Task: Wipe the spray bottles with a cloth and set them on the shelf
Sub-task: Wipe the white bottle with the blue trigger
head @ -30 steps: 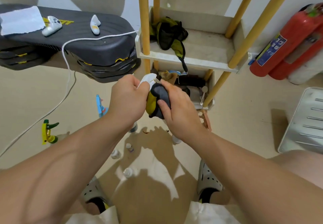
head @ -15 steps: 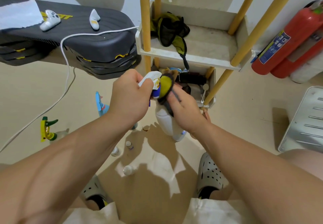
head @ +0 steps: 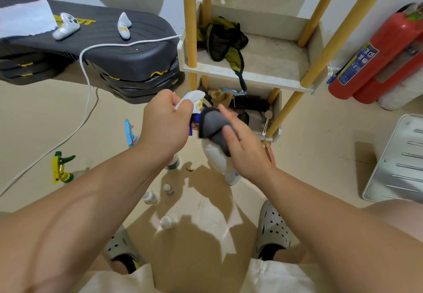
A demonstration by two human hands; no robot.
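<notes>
At least three spray bottles (head: pixel 216 162) are in view: one white bottle (head: pixel 194 99), one blue-headed bottle (head: pixel 130 132), one yellow-green bottle (head: pixel 60 166). There are three small bottles (head: pixel 168 189), two red fire extinguishers (head: pixel 375 54), two white controllers (head: pixel 66 26), two grey shoes (head: pixel 272 226) and one grey cloth (head: pixel 212 124).

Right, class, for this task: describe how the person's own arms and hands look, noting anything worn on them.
The left hand and right hand are bare: no gloves, and no rings that I can make out. The forearms are bare as well, with no sleeves, watch, bracelet or markings in view up to the frame edge.
</notes>
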